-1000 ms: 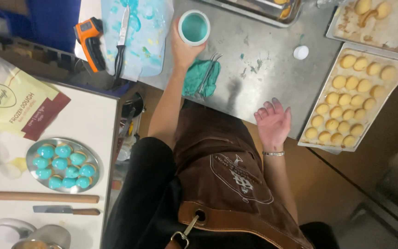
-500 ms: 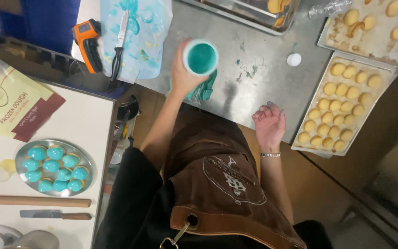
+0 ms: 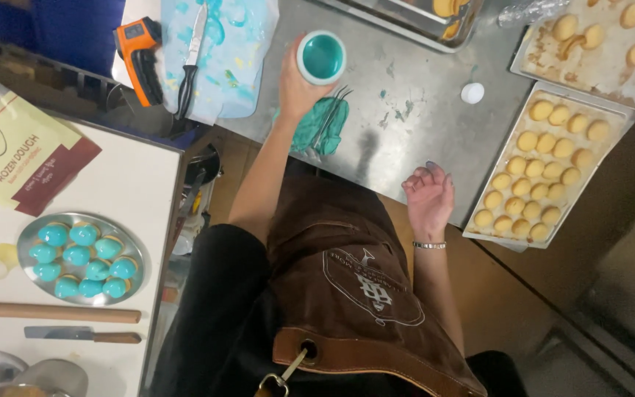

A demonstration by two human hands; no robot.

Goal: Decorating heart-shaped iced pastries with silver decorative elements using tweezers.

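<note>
Cup of teal glaze point(image 3: 321, 57) now lifted rightward, left hand point(image 3: 297, 87) grip closed around it.

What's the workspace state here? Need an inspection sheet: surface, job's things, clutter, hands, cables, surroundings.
Surface: steel table, smeared with teal.
Job's things: white cup of teal glaze; tray of plain yellow cookies.
Clutter: tweezers on teal cloth, knife, orange thermometer gun, small white ball.
Hands: left hand has a grip on the cup; right hand empty, at the table edge.
Cables: nothing seen.
Surroundings: side counter with round plate of teal cookies, rolling pin, dough bag.
</note>
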